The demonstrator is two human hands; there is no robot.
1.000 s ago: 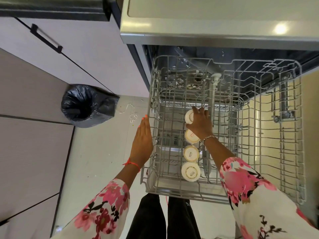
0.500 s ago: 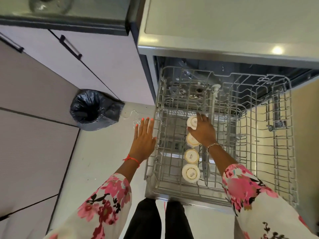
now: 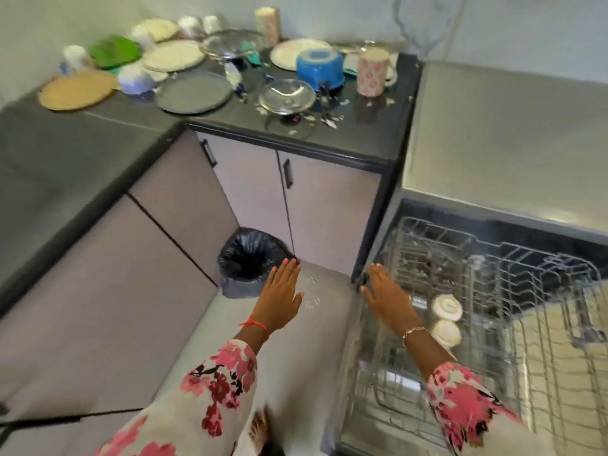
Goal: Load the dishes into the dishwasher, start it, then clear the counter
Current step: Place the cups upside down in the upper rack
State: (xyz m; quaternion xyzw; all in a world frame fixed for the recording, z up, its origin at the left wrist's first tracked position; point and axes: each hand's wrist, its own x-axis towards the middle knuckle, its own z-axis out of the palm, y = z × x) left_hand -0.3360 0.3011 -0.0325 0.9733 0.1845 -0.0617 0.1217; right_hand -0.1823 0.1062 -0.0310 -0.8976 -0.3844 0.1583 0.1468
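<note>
White cups [image 3: 446, 307] sit in the rack [image 3: 559, 340] beside the right hand [image 3: 391, 304], fingers [image 3: 378, 281] straight, empty.

Corner bin, centre of frame
A black-lined bin [image 3: 248, 258] stands on the pale floor [image 3: 296, 357], against beige cabinet doors [image 3: 329, 218] with dark handles [image 3: 287, 173].

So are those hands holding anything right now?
No, nothing is held. The left hand is open over the floor; the right hand is open, fingers straight, by the dishwasher rack's left edge.
</note>
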